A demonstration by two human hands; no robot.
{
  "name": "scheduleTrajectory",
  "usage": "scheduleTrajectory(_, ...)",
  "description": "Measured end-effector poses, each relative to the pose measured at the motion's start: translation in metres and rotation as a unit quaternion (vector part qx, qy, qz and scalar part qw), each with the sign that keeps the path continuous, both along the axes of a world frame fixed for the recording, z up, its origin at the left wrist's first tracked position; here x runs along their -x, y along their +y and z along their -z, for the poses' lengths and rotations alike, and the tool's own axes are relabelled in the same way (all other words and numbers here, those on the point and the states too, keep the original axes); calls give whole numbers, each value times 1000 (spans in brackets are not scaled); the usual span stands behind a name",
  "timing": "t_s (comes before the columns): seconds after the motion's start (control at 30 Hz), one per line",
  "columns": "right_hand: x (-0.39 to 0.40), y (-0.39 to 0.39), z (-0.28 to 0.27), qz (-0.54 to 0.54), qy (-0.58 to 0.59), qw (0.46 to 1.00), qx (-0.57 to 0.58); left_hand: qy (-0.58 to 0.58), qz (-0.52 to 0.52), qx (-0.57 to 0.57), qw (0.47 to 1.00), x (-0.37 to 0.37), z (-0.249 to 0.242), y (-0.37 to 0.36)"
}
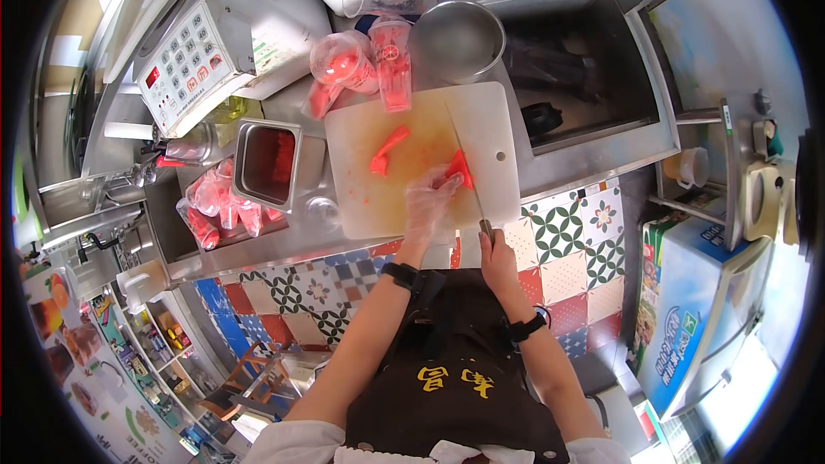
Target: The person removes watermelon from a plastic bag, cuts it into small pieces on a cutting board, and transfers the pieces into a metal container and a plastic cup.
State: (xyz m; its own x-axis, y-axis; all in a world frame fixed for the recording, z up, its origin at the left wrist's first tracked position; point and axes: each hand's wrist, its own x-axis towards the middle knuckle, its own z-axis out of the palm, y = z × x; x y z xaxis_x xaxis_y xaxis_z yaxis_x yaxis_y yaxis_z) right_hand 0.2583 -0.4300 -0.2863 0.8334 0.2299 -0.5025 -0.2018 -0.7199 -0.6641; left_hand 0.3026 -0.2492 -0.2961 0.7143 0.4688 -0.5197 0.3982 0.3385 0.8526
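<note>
While your gloved left hand [428, 198] grips the watermelon piece [460, 167] on the cutting board [361, 189], your right hand [497, 253] clenches the knife [468, 174].

A single view, from a camera worn on the person's head, looks steeply down over the apron [447, 361] and forearms onto the table [567, 167]. The wide fisheye lens bends the edges into a dark circle. The cutting board [378, 198] lies near the centre, fairly close; the sink [584, 51] sits beyond.
</note>
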Motion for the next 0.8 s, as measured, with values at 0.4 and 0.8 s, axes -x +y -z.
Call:
scheduleTrajectory(0.4,4,6,14,-15,-41,998,39,-6,5,14,1000,0,4,2)
scheduleTrajectory(0.8,-1,13,-1,12,-12,1000,7,10,31,-32,999,3,10,4)
